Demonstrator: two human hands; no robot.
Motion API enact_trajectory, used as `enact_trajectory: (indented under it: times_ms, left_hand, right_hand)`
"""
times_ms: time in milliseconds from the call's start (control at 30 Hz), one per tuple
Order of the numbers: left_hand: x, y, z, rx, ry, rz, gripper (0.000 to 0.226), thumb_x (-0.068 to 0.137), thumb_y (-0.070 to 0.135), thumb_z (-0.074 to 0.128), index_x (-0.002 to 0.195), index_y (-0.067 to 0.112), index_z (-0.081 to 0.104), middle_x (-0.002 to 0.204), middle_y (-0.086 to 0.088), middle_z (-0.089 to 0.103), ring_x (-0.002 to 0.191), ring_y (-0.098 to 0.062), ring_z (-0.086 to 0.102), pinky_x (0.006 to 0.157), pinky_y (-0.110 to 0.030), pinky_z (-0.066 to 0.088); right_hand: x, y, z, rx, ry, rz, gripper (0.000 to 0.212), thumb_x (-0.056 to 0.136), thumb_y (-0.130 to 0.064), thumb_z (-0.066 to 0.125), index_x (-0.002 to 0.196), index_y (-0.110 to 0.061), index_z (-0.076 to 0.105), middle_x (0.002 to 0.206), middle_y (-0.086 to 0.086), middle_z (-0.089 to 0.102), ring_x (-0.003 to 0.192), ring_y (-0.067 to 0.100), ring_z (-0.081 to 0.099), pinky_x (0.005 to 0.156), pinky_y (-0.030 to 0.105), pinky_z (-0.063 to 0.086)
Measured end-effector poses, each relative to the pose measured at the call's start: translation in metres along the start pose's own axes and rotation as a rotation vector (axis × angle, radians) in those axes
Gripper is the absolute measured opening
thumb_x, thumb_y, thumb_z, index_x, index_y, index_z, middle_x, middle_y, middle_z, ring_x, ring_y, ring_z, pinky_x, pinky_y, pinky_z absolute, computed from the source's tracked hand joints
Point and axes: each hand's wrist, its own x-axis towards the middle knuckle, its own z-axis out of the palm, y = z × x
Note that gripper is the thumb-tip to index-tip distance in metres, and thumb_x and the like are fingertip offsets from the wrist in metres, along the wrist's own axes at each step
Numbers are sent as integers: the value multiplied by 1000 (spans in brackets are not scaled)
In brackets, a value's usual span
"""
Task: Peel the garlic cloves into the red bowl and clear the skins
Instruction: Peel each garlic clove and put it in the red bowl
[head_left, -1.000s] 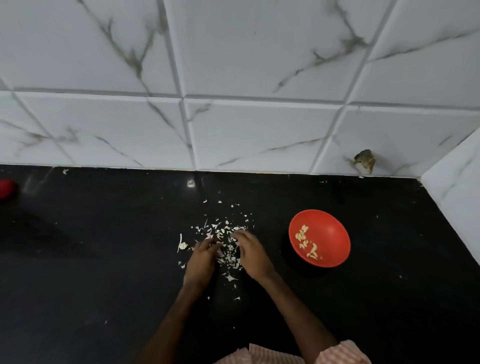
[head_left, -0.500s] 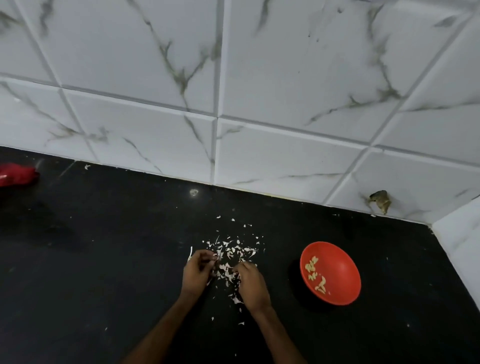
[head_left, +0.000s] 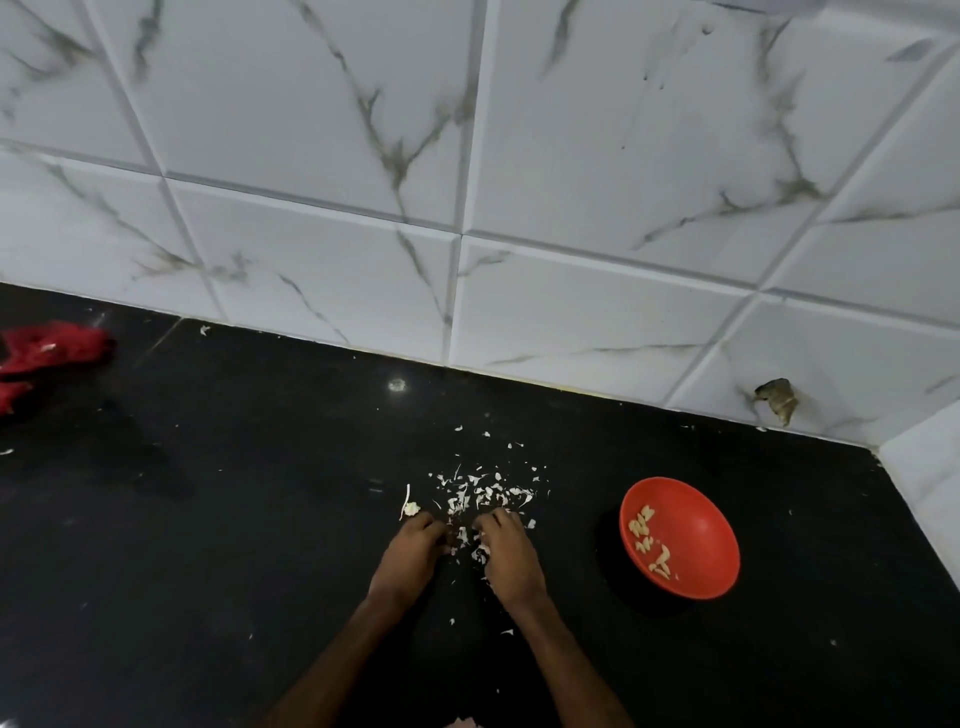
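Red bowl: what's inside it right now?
The red bowl holds a few peeled garlic cloves toward its left side; the rest is bare red. Nothing covers its inside.

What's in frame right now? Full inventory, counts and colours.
countertop: one, black, fills lower frame
wall tiles: several, white with grey veins, behind the countertop
chipped spot: one, dark, low on a tile at right
cloth: one, red, far left
red bowl: one, red, right side
peeled garlic cloves: several, pale yellow, inside the red bowl
garlic skins: many scraps, white, scattered mid-counter
left hand: one, curled at the skins
right hand: one, curled at the skins
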Motion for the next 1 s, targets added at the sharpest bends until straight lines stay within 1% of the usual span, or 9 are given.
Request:
enact_trajectory:
  times_ms: [100,167,233,333,467,633,767,867,1000]
  left_hand:
    - [0,2,-2,-17,-10,-9,8,95,13,61,100,12,67,107,-1,57,100,-16,56,84,-21,42]
    - [0,6,-3,-47,22,-29,4,95,12,60,96,14,63,103,1,57,96,-14,55,86,-26,45]
    - [3,10,-4,-91,72,-53,7,95,11,58,97,17,60,102,4,58,94,-11,55,87,-29,48]
    - [12,23,-8,-152,124,-47,16,98,12,56,112,14,62,110,6,61,98,-10,58,88,-26,47]
    - [21,47,-9,-403,28,-74,8,90,19,72,98,18,70,89,10,73,82,-2,68,79,-26,54]
    - [22,57,-7,-564,104,-126,7,88,12,74,94,15,73,81,7,76,78,-1,71,74,-16,52]
    - [18,59,-8,-610,106,-149,12,82,12,80,89,17,73,79,5,75,74,0,69,69,-13,50]
    - [17,54,-9,-615,197,-206,18,81,8,80,81,23,71,76,6,74,71,1,68,67,-12,49]
    - [15,50,-12,-596,246,-221,18,81,10,81,82,24,71,79,9,74,75,3,66,69,-11,48]
  right_hand:
    - [-1,3,-5,124,68,86,32,94,3,59,117,-18,67,118,-8,53,111,6,47,89,6,39]
    - [0,4,-12,277,126,169,20,95,-1,62,106,-16,70,108,-9,54,103,5,53,82,4,39]
    - [0,6,-17,459,207,252,16,92,-2,67,95,-17,71,101,-8,59,92,5,61,78,8,48]
    - [0,5,-17,724,301,346,16,90,-4,71,88,-19,72,94,-4,69,84,12,69,72,28,61]
    - [1,-3,-22,884,314,422,6,91,-7,71,90,-12,73,85,2,75,75,16,74,67,32,63]
    - [0,-7,-29,809,356,412,6,90,-7,73,85,-10,72,79,-1,74,68,9,71,61,22,57]
    - [-3,-7,-27,766,353,360,13,90,-6,72,84,-17,74,79,-6,74,75,8,72,70,31,62]
    - [-4,-14,-29,795,305,316,12,94,-2,67,96,-10,76,88,-2,75,78,12,74,74,34,63]
    - [-5,-14,-36,618,314,299,22,93,1,63,104,-15,73,98,-14,69,93,0,67,85,18,55]
